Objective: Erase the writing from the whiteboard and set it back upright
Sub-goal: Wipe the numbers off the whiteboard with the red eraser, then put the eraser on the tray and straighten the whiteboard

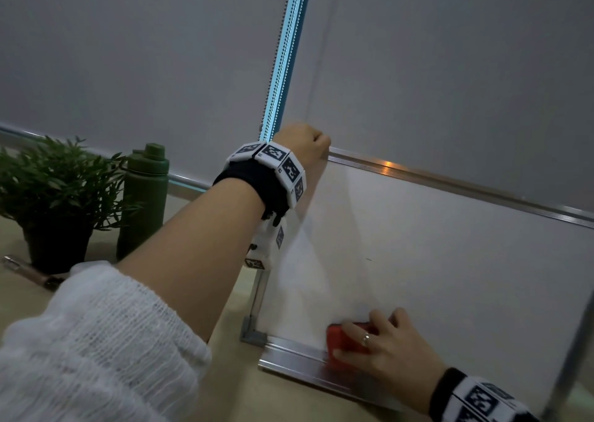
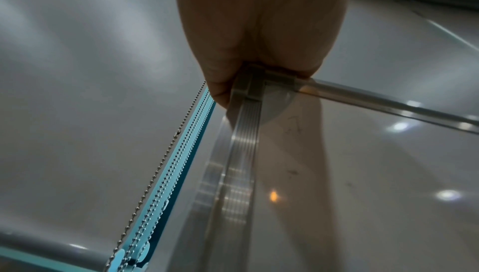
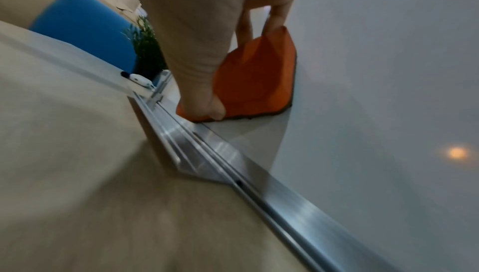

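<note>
A whiteboard (image 1: 450,261) with an aluminium frame stands on the table, leaning back toward the grey blinds. My left hand (image 1: 302,145) grips its top left corner (image 2: 256,83), fingers curled over the frame. My right hand (image 1: 382,341) holds an orange eraser (image 1: 344,344) against the board's lower left part, just above the bottom tray (image 1: 299,363). In the right wrist view my thumb and fingers pinch the orange eraser (image 3: 256,79) by its edges. Faint marks (image 2: 294,126) show on the whiteboard near the gripped corner.
A potted green plant (image 1: 58,190) and a dark green bottle (image 1: 144,196) stand on the wooden table left of the board. A pen-like object (image 1: 29,272) lies beside the pot. A bead chain (image 1: 279,55) hangs between the blinds behind my left hand.
</note>
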